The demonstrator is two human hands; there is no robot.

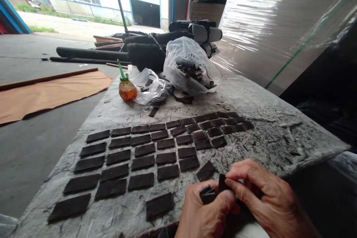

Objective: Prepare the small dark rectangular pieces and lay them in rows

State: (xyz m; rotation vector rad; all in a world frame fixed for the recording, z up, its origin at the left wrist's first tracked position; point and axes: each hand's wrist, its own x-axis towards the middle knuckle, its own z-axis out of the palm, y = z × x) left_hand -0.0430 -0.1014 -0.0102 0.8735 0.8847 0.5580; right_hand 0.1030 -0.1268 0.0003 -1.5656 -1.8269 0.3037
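Note:
At the table's near edge, my left hand (199,214) is closed around a few small dark rectangular pieces (206,194), their ends showing between thumb and fingers. My right hand (267,197) is beside it, thumb and forefinger pinching a dark rectangular piece (222,183) that stands up by the left thumb. The hands nearly touch. Uneven rows of similar flat dark pieces (114,172) lie spread to the left and ahead. One piece (205,171) lies askew just beyond my left hand, and another single piece (160,206) is to its left.
The worn, pale tabletop (92,119) carries dark scraps at right. Toward its far end are a scrap-filled plastic bag (181,55), a smaller clear bag (147,95) and a jar of orange liquid (127,91). Black rolls (146,57) lie behind; a plastic-wrapped stack (251,26) stands right.

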